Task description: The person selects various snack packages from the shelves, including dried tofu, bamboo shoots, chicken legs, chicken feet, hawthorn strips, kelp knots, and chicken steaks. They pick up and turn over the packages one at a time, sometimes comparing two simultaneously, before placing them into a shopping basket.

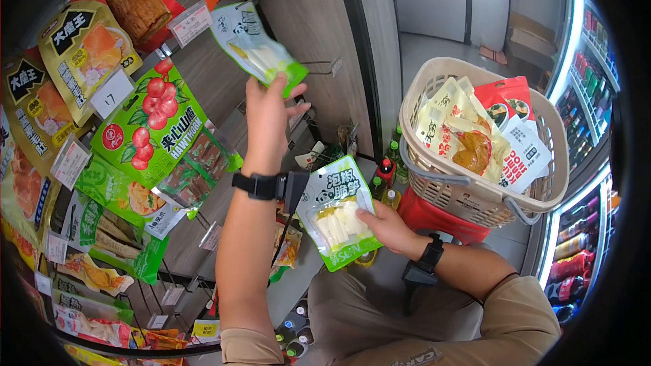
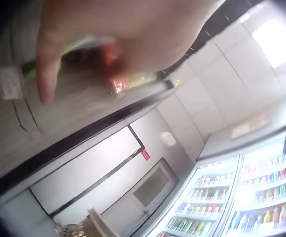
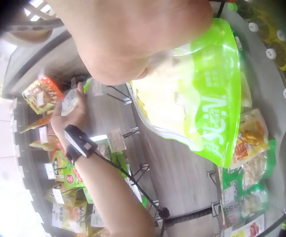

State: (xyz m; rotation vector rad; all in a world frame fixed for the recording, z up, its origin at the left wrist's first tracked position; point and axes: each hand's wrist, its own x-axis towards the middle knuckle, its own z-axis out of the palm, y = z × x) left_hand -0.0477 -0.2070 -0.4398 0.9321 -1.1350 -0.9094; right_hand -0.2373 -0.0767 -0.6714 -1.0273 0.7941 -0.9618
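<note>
My left hand (image 1: 268, 115) is raised at the shelf and pinches the green end of a panda-printed packet (image 1: 254, 47), thumb on its front. In the right wrist view the same hand (image 3: 74, 116) shows around that packet (image 3: 70, 102). Lower down, my right hand (image 1: 393, 227) grips the right edge of a second green-and-white packet (image 1: 336, 220) with pale pieces inside, thumb over its front. This packet (image 3: 192, 98) looms large below the right hand (image 3: 138, 34) in the right wrist view. The left wrist view shows the left hand (image 2: 118, 29) blurred, its packet mostly hidden.
A beige basket (image 1: 417, 112) with several snack packets stands at the right on something red (image 1: 441, 220). Snack packs such as a green hawthorn bag (image 1: 146, 129) hang on hooks at the left. Bottles (image 1: 386, 169) stand behind the right hand's packet; a lit drinks fridge (image 1: 583, 244) is far right.
</note>
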